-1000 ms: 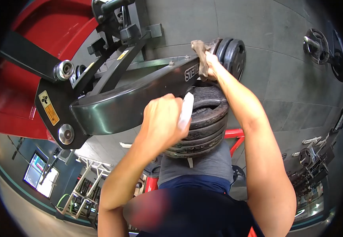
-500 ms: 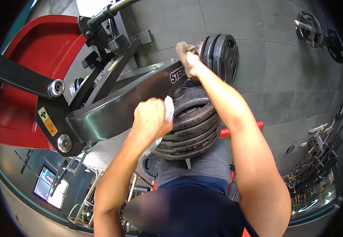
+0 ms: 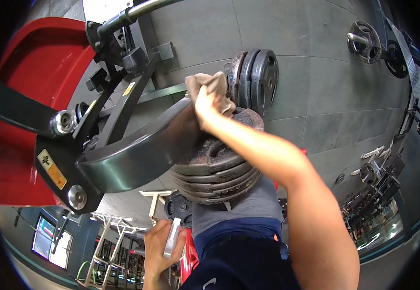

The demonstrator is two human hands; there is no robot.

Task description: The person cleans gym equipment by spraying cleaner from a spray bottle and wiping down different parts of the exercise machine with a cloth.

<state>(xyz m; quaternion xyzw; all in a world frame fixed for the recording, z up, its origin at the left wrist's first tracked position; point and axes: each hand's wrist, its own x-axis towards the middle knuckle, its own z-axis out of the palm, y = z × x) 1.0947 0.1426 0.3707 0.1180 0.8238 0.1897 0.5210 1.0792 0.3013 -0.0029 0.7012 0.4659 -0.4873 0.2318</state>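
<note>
My right hand (image 3: 207,104) is closed on a beige cloth (image 3: 218,86), pressed against the end of the black curved machine arm (image 3: 137,157), close above the weight plates. The cloth is bunched, with folds sticking out past my fingers. Under that arm a stack of worn black weight plates (image 3: 215,176) is loaded in front of my lap. Lower down, my left hand (image 3: 159,246) is near my body and away from the machine. Its fingers are wrapped round a slim white object (image 3: 172,238), whose kind I cannot tell.
More black plates (image 3: 263,82) sit on the machine's far side. A red curved panel (image 3: 36,63) and a steel bar (image 3: 147,10) are at the left. Grey floor tiles (image 3: 287,36) spread ahead. A loaded bar (image 3: 364,42) stands at the upper right, and a white rack (image 3: 111,237) at the lower left.
My right hand has moved left with the cloth, now over the arm's lettered end. My left hand has dropped from beside the plates toward my body, still holding the white object.
</note>
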